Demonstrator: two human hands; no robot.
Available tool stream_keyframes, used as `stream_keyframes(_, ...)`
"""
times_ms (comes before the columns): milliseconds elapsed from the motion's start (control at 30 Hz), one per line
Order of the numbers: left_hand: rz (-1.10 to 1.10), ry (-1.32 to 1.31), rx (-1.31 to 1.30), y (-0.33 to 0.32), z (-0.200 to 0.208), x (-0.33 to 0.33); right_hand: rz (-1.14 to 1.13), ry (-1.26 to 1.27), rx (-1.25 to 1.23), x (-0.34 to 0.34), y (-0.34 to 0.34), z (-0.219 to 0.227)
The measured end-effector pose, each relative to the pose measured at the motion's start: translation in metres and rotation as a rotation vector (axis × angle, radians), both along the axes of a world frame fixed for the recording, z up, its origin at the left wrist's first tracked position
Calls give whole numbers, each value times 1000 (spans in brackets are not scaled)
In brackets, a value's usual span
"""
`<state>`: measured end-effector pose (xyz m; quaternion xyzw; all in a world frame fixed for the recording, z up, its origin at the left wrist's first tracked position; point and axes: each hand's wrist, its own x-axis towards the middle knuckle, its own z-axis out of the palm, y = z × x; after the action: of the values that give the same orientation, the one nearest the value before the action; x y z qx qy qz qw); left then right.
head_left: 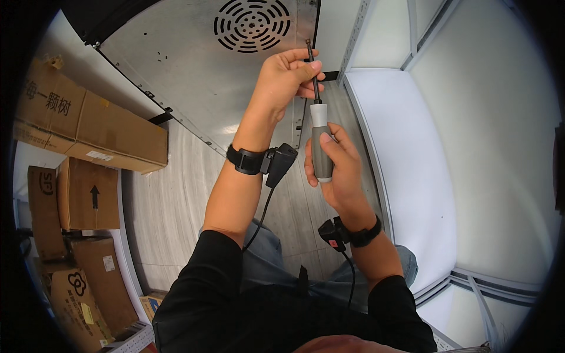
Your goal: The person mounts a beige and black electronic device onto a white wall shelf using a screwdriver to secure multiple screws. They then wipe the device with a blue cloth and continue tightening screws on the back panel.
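A screwdriver [320,117] with a grey handle and a dark shaft points away from me. My right hand [342,165] is closed round its handle. My left hand [283,79] pinches the shaft near the far end, thumb and fingers on both sides of it. The tip meets a small screw-like spot [308,42] by the right edge of a metal panel [188,70]; whether it is seated there I cannot tell. Round vent slots [252,25] are cut in the panel. Each wrist wears a black strap with a small cabled device [281,165].
Cardboard boxes [118,132] are stacked along the left side, some on a shelf. To the right runs a white shelf [406,176] with metal uprights beside a pale wall. Grey wood-look flooring [170,200] lies below, and a thin cable hangs from each wrist device.
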<state>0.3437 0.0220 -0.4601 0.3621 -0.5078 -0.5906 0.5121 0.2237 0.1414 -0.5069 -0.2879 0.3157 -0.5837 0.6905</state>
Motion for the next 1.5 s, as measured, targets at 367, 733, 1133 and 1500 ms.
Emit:
stream_keyframes(367,7,-8,-35,-6,-7,3,-19,174,29,2,1,4)
stream_keyframes(733,-51,77,16,-7,-4,6,17,82,-12,-4,-3,1)
stream_keyframes(1133,-12,1,1,-7,-3,5,92,-14,-6,-2,-4,1)
stream_keyframes(1500,-29,51,10,-4,1,4,-47,155,-8,3,-1,-2)
